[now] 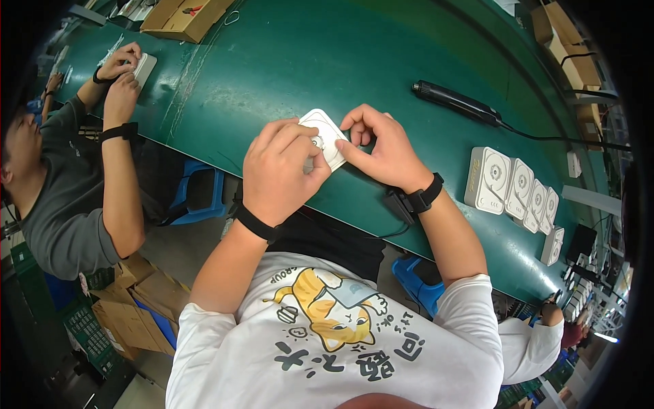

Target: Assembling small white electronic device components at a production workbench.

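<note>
A white, rounded-square plastic casing [330,129] with a round hub in its face is between my hands near the table's front edge. My left hand [281,162] reaches over its left side, thumb and fingers pinched together at the hub. Whatever those fingertips grip is too small or too hidden to name. On the casing's right edge lies the thumb of my right hand [387,151], its other fingers curled, steadying the casing. Black bands circle both wrists, and a small black box with a cable hangs by the right one.
A black corded electric screwdriver [456,102] lies on the green table [286,61] at the far right. Several similar white casings [490,178] stand in a row to the right. At the left, a co-worker [75,177] handles another white casing. A cardboard box [184,19] sits at the back left.
</note>
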`<state>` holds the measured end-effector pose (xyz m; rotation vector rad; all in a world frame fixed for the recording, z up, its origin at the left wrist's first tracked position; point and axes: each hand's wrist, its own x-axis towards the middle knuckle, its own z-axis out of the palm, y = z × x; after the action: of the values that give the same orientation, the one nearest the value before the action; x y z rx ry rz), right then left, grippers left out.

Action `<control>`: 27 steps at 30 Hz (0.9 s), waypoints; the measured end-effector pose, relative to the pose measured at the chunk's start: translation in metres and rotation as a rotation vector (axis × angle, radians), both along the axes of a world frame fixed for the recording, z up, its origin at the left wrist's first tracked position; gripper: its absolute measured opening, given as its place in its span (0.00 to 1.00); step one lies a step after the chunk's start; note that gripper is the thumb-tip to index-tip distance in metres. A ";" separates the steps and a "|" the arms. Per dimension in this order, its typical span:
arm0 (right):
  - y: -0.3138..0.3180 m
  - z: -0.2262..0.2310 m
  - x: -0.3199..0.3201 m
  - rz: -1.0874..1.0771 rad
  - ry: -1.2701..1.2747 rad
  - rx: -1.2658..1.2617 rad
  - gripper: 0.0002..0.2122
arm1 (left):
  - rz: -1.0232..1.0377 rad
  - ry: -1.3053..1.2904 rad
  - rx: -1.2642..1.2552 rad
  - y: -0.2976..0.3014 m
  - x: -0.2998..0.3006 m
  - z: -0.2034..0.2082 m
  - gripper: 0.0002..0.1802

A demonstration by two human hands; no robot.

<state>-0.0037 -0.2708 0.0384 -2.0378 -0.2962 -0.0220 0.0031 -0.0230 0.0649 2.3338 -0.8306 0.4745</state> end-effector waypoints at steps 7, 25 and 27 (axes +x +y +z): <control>-0.003 0.000 0.004 -0.006 -0.003 -0.005 0.11 | -0.003 -0.003 -0.035 -0.005 0.008 -0.002 0.09; 0.001 -0.009 -0.006 -0.021 0.061 0.100 0.11 | -0.274 0.758 -0.168 0.028 0.047 -0.014 0.35; -0.001 -0.012 0.001 -0.017 0.100 0.122 0.11 | -0.268 0.712 -0.185 0.028 0.052 -0.022 0.35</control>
<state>-0.0026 -0.2713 0.0266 -1.9134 -0.2094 0.0500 0.0551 0.0054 0.0433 1.9609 -0.6869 -0.3680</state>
